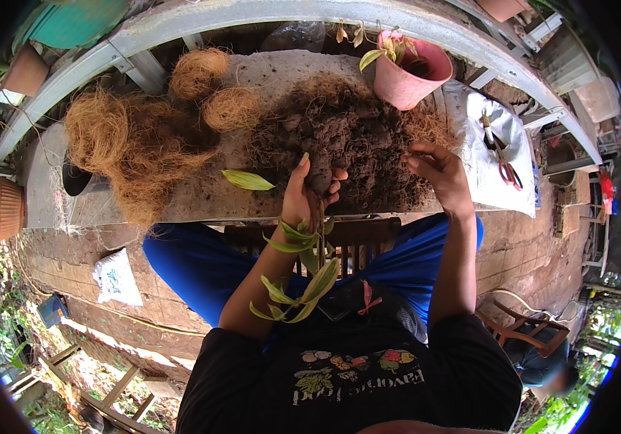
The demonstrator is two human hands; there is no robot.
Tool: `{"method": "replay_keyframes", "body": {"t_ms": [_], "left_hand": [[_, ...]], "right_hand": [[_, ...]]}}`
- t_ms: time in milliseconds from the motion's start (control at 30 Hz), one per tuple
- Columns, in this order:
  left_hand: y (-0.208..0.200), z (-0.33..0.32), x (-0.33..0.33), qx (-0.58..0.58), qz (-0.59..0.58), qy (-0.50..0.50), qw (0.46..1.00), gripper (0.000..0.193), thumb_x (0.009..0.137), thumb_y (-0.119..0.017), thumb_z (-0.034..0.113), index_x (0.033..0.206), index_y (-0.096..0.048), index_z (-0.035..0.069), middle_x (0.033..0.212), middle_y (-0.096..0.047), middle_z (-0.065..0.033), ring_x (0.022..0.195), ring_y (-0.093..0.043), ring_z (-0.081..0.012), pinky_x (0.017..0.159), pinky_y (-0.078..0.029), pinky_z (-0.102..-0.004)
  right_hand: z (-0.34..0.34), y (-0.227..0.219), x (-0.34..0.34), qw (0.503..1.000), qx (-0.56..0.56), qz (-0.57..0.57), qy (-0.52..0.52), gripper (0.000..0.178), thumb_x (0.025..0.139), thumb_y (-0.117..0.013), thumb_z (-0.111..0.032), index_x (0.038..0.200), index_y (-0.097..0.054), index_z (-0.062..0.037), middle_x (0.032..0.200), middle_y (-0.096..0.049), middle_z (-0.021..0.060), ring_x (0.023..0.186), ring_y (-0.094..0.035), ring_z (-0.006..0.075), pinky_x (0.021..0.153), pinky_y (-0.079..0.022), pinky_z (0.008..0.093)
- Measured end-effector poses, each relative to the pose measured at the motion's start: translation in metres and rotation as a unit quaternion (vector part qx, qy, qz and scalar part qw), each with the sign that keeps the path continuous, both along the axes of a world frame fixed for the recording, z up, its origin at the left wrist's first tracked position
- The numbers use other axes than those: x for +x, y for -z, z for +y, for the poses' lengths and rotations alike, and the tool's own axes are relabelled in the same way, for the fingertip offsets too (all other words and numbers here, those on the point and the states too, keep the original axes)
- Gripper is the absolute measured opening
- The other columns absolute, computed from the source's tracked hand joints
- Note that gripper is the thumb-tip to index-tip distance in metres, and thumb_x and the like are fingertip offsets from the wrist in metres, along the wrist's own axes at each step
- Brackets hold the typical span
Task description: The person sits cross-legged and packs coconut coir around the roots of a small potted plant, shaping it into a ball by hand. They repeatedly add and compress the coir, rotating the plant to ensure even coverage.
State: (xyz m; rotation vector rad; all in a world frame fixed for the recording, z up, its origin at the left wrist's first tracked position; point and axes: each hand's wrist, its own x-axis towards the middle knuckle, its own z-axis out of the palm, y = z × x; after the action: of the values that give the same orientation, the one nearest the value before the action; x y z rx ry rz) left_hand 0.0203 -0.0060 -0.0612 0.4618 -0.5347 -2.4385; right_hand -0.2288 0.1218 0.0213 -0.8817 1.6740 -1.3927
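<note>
My left hand (298, 195) is closed round the base of a leafy potted-type plant (318, 283), its stems and yellow-green leaves hanging back toward my lap. A dark clod of soil and roots (319, 173) shows between the thumb and fingers. To the right, my right hand (442, 177) is over the edge of the dark soil heap (354, 141), thumb and fingertips nearly together. Whatever they pinch, if anything, is too small to make out. A loose yellow-green leaf (248, 179) lies on the table left of my left hand.
Brown coir fibre (130, 145) is heaped on the table's left. Behind the soil stands a pink pot (413, 78) with a drooping plant. Red-handled pruning shears (504, 165) rest on a white sack (473, 130) at right. A metal rail (267, 27) runs along the back.
</note>
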Motion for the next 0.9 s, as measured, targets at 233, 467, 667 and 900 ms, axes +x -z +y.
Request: {"method": "replay_keyframes", "body": {"t_ms": [233,467,667,900], "left_hand": [[0.004,0.002,-0.001,0.006,0.028,-0.002,1.0,0.039,0.105,-0.043,0.04,0.126,-0.055,0.009,0.111,-0.065,-0.015,0.084,-0.056,-0.0193,0.072,-0.045,-0.0336],[0.001,0.007,-0.007,-0.028,0.012,0.009,0.999,0.04,0.109,-0.044,0.037,0.134,-0.05,0.007,0.113,-0.062,-0.0097,0.088,-0.058,-0.0179,0.076,-0.05,-0.0327],[-0.012,0.014,-0.011,-0.145,-0.054,-0.022,0.988,0.055,0.111,-0.035,0.045,0.148,-0.038,0.005,0.095,-0.059,-0.005,0.077,-0.055,-0.0114,0.067,-0.047,-0.0275],[-0.015,0.019,-0.011,-0.228,-0.106,-0.015,0.968,0.055,0.112,-0.033,0.043,0.148,-0.039,0.001,0.092,-0.059,-0.0052,0.075,-0.054,-0.0102,0.068,-0.046,-0.0256]], "right_hand": [[-0.015,-0.002,0.039,0.999,-0.015,-0.002,0.032,0.016,0.095,-0.07,-0.001,0.108,-0.064,0.0053,0.099,-0.071,0.0124,0.088,-0.072,0.0177,0.079,-0.062,0.0288],[-0.026,-0.004,0.074,0.982,-0.067,0.148,-0.1,0.014,0.088,-0.076,0.001,0.102,-0.077,0.0006,0.101,-0.072,0.01,0.092,-0.069,0.0156,0.081,-0.056,0.0283],[-0.034,-0.012,0.09,0.971,-0.075,0.194,-0.117,0.016,0.086,-0.077,0.003,0.101,-0.078,-0.002,0.097,-0.072,0.008,0.091,-0.069,0.0149,0.08,-0.054,0.0287],[-0.039,-0.009,0.089,0.975,-0.03,0.173,-0.137,0.017,0.083,-0.081,-0.002,0.095,-0.07,0.0021,0.09,-0.071,0.007,0.083,-0.07,0.0147,0.076,-0.053,0.0306]]}}
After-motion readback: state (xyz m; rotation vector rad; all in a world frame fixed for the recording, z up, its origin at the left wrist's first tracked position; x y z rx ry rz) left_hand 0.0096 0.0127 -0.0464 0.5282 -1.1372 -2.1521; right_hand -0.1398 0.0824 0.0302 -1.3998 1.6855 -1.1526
